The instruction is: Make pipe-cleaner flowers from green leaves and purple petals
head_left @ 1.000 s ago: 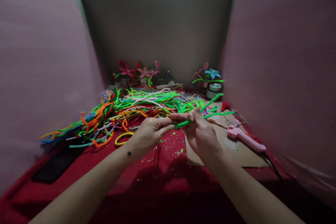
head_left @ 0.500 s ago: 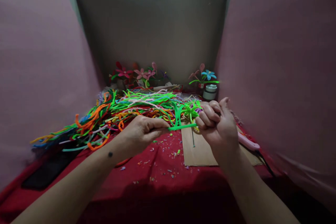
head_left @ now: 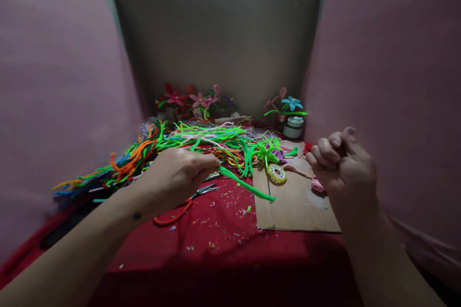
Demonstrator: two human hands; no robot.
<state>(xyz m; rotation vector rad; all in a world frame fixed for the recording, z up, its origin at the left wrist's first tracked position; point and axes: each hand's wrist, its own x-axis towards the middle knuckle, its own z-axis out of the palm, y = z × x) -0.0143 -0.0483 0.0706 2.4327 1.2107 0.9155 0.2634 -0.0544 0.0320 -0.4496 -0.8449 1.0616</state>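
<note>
My left hand pinches a bright green pipe cleaner between thumb and fingertips. Its free end slants down to the right, over the edge of a wooden board. My right hand is raised beyond the board's right side, apart from the pipe cleaner. Its fingers are curled into a loose fist with the thumb up, and nothing shows in it. Below my left hand lie red-handled scissors, partly hidden by it. A green pipe-cleaner flower and a yellow round pin wheel rest at the board's back.
A heap of coloured pipe cleaners spreads across the back and left. Small clippings dot the red cloth. Finished flowers and a lidded jar stand behind. Pink sheets hang on both sides.
My right hand has let go of the green pipe cleaner and moved right. The pipe cleaner's free end now hangs lower. My left hand has shifted slightly left, and the scissors have come into view.
</note>
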